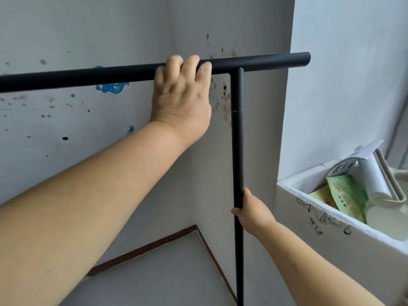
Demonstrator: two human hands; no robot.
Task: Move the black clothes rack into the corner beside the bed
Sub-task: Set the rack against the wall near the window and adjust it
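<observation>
The black clothes rack (pixel 238 151) stands in front of a wall corner. Its top bar runs from the left edge to the upper right, and one upright post drops from it at the right. My left hand (pixel 183 100) is closed over the top bar just left of the post. My right hand (pixel 251 210) grips the post about halfway down. The rack's base and its left end are out of view. No bed is in view.
Two grey walls with stickers and marks meet behind the rack, with a brown skirting board (pixel 143 250) along the grey floor. A white foam box (pixel 331 235) holding papers and a white hanger sits close to the right of the post.
</observation>
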